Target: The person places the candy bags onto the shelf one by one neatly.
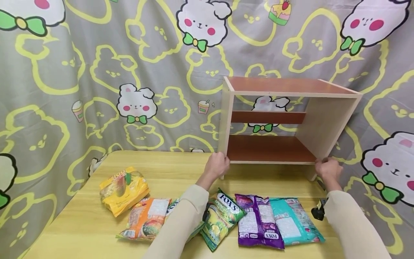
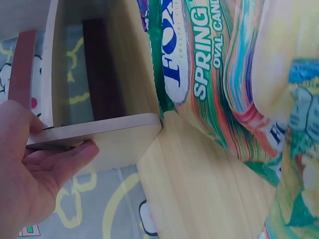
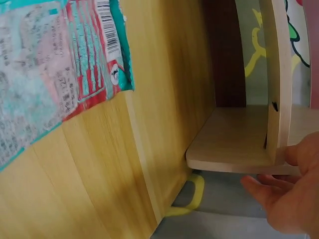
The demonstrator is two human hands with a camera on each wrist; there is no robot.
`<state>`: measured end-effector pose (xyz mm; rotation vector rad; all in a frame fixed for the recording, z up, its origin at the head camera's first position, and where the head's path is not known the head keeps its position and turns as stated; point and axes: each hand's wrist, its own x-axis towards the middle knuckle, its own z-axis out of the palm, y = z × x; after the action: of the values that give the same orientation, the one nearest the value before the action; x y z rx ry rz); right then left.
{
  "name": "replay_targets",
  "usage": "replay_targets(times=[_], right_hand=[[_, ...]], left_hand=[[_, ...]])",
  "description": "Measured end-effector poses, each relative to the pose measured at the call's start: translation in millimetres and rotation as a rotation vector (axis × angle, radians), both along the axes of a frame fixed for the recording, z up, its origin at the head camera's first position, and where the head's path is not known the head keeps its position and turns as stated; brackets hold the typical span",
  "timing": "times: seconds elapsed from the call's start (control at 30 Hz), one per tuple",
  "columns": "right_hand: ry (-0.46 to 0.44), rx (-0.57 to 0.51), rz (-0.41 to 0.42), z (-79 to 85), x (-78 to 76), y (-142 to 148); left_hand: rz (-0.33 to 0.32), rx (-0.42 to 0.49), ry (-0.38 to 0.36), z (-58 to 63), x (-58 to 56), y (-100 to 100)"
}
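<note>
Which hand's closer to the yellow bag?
Left. The left hand grips the shelf at its left side, right of the yellow bag; the right hand grips the shelf's right side, farther off.

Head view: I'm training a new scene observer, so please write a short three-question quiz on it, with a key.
1. What do the left hand and the right hand both grip?
2. True or false: the purple bag lies to the left of the teal bag.
3. What colour is the bag farthest to the left? (a) teal (b) orange (c) yellow

Key:
1. The shelf unit.
2. True.
3. c, the yellow bag.
</note>
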<state>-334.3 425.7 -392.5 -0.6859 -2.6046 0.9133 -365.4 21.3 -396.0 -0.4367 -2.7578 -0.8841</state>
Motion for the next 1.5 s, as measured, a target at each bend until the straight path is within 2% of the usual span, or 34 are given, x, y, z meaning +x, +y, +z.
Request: replay_targets(times=[0.17,0.33,0.57,0.8,1.1,1.37,1.5], right_hand=[[0.047,0.060,0.031,-4.6,2.3,-3],[0.113,0.124,0.076,-7.9,5.3,-9],[0.105,0.160,0.158,-5.0,4.7,-19],[0.092,0.161,0.222,0.8,1.2,-48],[0.170,0.109,0.274,-0.2,1.8,-90],[0.250,0.126,0.326,-2.0,-2.8,-126],[0.265,0.128,0.348,-3.8,-5.1,-143]], left_hand=[[-0.017,0.027,0.010,-2.7,0.9,-11],[-0.027,0.014,0.044,-4.1,-0.2,-25],[-0.035,0.005,0.080,-2.7,0.3,-52],[-0.038,0.085,0.010,-6.8,3.5,-85],[0.032,0.102,-0.011,-3.3,9.3,-127],[0.127,0.069,0.044,-5.1,10.4,-168],[0.162,0.071,0.048,-5.5,12.0,-185]])
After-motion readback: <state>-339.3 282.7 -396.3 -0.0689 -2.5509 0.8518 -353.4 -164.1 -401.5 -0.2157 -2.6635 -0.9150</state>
